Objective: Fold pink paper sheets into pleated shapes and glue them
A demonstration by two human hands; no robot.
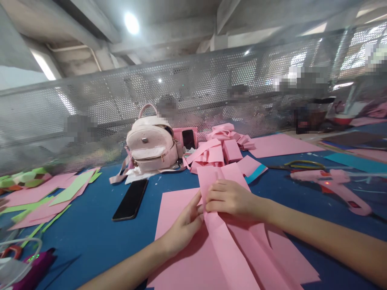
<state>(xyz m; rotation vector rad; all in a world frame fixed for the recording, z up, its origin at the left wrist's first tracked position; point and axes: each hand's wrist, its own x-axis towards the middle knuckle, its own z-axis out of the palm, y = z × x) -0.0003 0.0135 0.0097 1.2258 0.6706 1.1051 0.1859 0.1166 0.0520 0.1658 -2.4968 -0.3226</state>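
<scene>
My right hand (229, 197) lies across a folded strip of pink paper (231, 251), its fingers curled together and pressed on the fold. At the strip's left edge, my left hand (186, 221) grips the same paper between thumb and fingers; some fingertips are hidden. Beneath both hands, flat pink sheets (175, 257) rest on the blue table (87, 237). Just past the strip's far end is a heap of folded pink paper pieces (232, 151), beside a pink piece with a blue stripe (255, 171).
A black phone (130, 200) lies left of the sheets, behind it a pale pink backpack (152, 147). To the right are a pink glue gun (335, 183) and scissors (304, 164). Green and pink papers (57, 197) lie left. A perforated metal screen (121, 96) stands behind.
</scene>
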